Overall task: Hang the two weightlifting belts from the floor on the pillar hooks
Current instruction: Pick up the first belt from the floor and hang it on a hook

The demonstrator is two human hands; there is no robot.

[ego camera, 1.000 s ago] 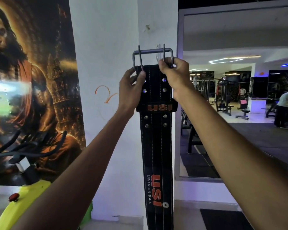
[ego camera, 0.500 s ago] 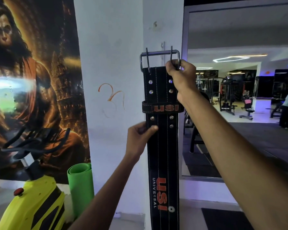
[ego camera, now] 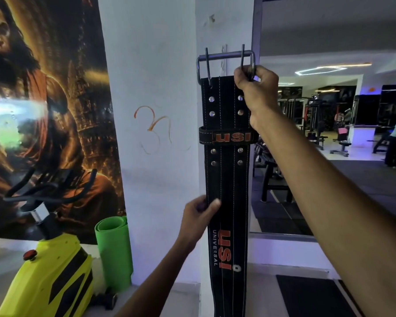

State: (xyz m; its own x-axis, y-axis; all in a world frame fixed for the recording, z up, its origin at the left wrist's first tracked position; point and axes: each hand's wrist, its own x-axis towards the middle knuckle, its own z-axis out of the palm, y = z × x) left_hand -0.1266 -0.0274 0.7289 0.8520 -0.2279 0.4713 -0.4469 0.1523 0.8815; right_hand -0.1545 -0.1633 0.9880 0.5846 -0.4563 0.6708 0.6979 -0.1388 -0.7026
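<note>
My left hand (ego camera: pixel 198 216) is nearest me, low down, fingers (ego camera: pixel 214 203) pinched shut on the left edge of the weightlifting belt (ego camera: pixel 225 179), just above the orange "USI UNIVERSAL" print. The belt is black suede-like leather, flat and broad, with pale stitching running its length and round steel rivets in pairs; it hangs straight down past my left hand and out of view below. Higher and farther out, my right hand (ego camera: pixel 255 88) is closed around the right side of the steel double-prong buckle (ego camera: pixel 225 59), a rectangular bar frame with two thin prongs standing up. Just behind the buckle, on the white painted pillar (ego camera: pixel 151 88), a small hook (ego camera: pixel 224 51) shows; I cannot tell whether the buckle already rests on it. By my judgement this first belt is at the hook but not yet let go, and the second belt, which I do not see here, remains to be hung. Left of my lower hand stand a rolled green mat (ego camera: pixel 113 248) and a yellow exercise bike (ego camera: pixel 53 277).
</note>
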